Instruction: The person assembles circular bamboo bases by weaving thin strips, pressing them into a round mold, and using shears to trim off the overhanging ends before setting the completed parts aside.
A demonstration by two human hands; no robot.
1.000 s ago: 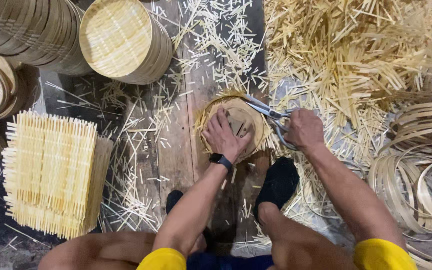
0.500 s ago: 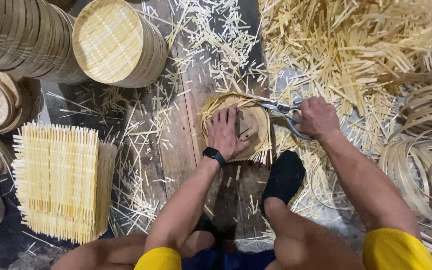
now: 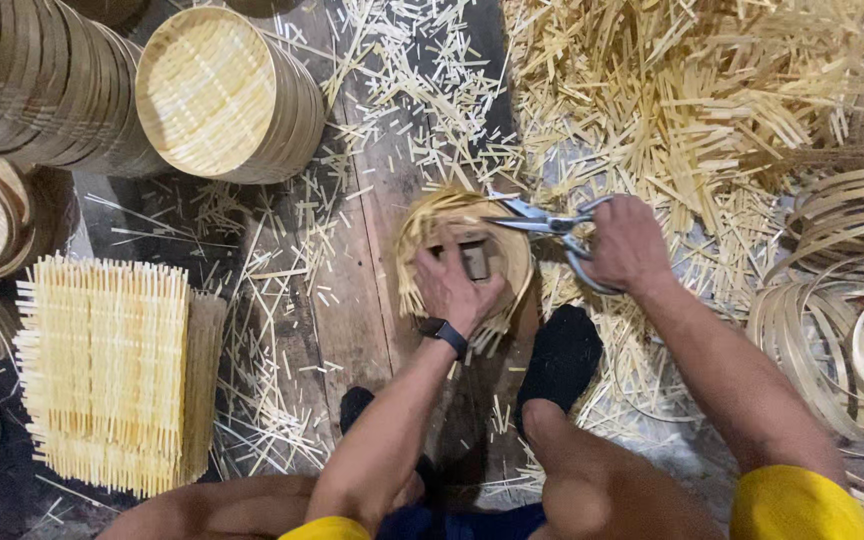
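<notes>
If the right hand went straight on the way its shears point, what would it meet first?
The right hand holds metal shears pointing left across the round woven mat. Going on, the blades would probably meet the mat's protruding bamboo strips first, above the left hand; height is hard to judge.

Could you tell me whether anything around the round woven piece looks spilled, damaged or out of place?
Pale bamboo offcuts lie strewn over the dark wooden floor planks, heaped thickest at upper right. Loose strip ends poke unevenly from the round woven bamboo mat under the left hand. The right hand holds metal shears at its edge.
</notes>
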